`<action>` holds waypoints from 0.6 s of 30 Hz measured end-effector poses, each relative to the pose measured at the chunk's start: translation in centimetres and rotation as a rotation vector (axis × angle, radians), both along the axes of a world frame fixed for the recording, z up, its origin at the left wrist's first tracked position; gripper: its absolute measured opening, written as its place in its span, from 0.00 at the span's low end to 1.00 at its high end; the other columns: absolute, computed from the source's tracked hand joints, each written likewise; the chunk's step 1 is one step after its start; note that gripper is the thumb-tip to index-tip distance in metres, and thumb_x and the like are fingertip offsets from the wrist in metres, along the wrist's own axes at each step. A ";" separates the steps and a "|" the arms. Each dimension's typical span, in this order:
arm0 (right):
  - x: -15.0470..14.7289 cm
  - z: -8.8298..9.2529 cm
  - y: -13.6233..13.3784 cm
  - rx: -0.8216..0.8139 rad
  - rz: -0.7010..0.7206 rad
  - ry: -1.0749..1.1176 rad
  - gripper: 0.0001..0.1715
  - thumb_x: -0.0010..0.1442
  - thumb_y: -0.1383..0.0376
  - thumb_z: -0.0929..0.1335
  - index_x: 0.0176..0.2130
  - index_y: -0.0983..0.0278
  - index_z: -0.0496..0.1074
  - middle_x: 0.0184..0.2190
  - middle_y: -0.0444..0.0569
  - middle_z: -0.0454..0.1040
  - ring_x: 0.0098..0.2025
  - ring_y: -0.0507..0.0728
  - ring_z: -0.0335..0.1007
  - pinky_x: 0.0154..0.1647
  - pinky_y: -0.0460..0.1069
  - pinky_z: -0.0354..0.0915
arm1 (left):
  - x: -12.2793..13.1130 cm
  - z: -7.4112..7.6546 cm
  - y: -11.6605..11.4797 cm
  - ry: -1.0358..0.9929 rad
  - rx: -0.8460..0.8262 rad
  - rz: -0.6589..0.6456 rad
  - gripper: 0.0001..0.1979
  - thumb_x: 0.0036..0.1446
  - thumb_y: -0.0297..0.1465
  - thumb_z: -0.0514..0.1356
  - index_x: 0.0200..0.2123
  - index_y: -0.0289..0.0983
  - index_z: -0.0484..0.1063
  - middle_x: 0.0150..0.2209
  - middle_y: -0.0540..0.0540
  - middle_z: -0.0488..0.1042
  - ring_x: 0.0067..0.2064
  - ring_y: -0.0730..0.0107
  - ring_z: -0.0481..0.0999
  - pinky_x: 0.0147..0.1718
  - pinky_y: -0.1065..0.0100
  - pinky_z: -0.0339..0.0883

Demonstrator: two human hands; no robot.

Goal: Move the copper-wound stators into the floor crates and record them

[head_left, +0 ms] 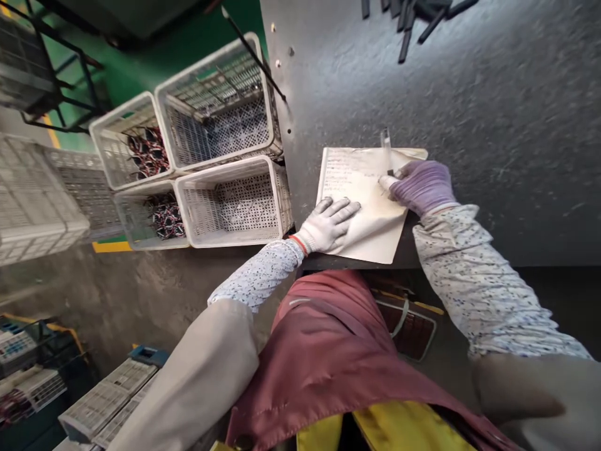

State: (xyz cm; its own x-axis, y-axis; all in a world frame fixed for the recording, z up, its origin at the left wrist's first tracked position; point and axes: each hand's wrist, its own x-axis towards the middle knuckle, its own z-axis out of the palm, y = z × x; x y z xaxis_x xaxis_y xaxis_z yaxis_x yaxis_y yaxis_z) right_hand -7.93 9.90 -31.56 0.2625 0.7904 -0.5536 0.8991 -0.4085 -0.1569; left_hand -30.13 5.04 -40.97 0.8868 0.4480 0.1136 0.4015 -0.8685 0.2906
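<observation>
A notebook (366,241) with a curled page and lines of handwriting at its upper left lies on the dark metal table, close to the near edge. My left hand (330,224), in a white knitted glove with an orange cuff band, rests flat on the page's lower left, fingers spread. In a purple glove with pale fingertips, my right hand (422,186) is closed around a clear-barrelled pen (385,149) on the right side of the page. The pen stands nearly upright; its tip is hidden by the fingers.
Several black tubes (413,19) lie at the table's far side. White plastic crates (230,241) stand left of the table, two holding bundles of red, black and white wires (149,152). A thin black rod (256,56) slants over the crates. More crates (107,394) are at lower left.
</observation>
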 end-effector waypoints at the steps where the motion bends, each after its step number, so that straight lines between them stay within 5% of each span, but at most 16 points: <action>1: 0.3 0.5 0.1 0.056 -0.083 0.045 0.14 0.58 0.61 0.69 0.35 0.72 0.75 0.34 0.60 0.78 0.40 0.60 0.72 0.47 0.54 0.66 | 0.0 0.0 0.0 -0.017 -0.001 -0.004 0.24 0.64 0.45 0.54 0.57 0.40 0.74 0.65 0.38 0.65 0.67 0.47 0.62 0.63 0.42 0.53; 6: 0.5 4.3 -0.6 0.521 -0.530 0.592 0.06 0.54 0.64 0.65 0.28 0.65 0.67 0.23 0.49 0.70 0.22 0.51 0.63 0.25 0.49 0.61 | 0.2 0.3 0.0 -0.023 -0.062 0.015 0.27 0.65 0.49 0.52 0.61 0.44 0.70 0.65 0.38 0.65 0.67 0.48 0.62 0.64 0.42 0.51; 9: -1.4 5.0 -1.8 0.752 -0.663 1.020 0.07 0.50 0.63 0.68 0.29 0.61 0.64 0.21 0.44 0.68 0.20 0.53 0.65 0.16 0.47 0.56 | 0.3 0.4 -0.1 -0.045 -0.088 0.031 0.25 0.65 0.48 0.52 0.60 0.44 0.71 0.64 0.38 0.66 0.66 0.47 0.63 0.64 0.41 0.50; 11: -3.1 3.9 -2.6 0.769 -0.685 1.114 0.11 0.49 0.62 0.69 0.33 0.59 0.63 0.24 0.44 0.72 0.23 0.56 0.70 0.19 0.50 0.63 | 0.3 0.4 -0.1 -0.060 -0.089 0.034 0.25 0.66 0.47 0.53 0.60 0.44 0.71 0.64 0.37 0.67 0.65 0.47 0.64 0.64 0.41 0.50; 18: -6.0 -2.5 -4.3 0.607 -0.607 0.768 0.12 0.62 0.58 0.64 0.45 0.57 0.68 0.45 0.49 0.77 0.39 0.59 0.77 0.46 0.60 0.75 | 0.4 0.4 0.1 -0.066 -0.102 0.009 0.24 0.67 0.45 0.51 0.61 0.45 0.70 0.65 0.39 0.65 0.66 0.47 0.63 0.63 0.41 0.50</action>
